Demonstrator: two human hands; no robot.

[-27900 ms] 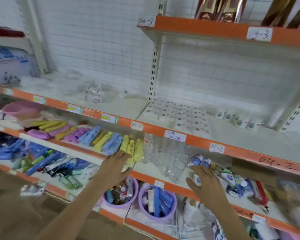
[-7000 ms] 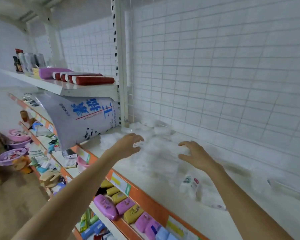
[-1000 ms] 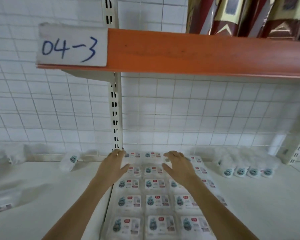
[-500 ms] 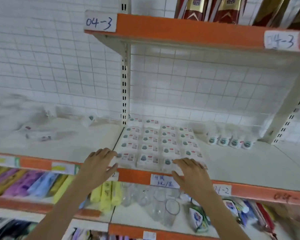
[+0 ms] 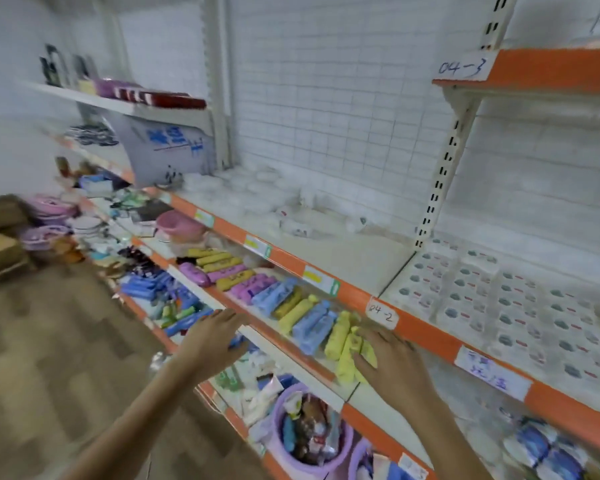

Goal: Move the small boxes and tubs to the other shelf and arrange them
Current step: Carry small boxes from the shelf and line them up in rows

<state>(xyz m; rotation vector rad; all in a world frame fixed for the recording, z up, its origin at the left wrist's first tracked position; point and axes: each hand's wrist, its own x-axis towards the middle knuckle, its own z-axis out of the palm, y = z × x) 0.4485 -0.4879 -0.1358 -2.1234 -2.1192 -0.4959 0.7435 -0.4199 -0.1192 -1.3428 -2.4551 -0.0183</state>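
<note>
Both arms are stretched forward from the bottom edge of the view, bare to the elbow. The left hand (image 5: 212, 344) is held palm down with the fingers straight and slightly spread, the fingertips directed up and to the right; nothing is held in it. The right hand (image 5: 387, 358) is likewise turned palm down, its fingers extended and a little apart, the thumb set out to the left. No object is gripped by it. The two hands are kept well apart, at about the same height.
</note>
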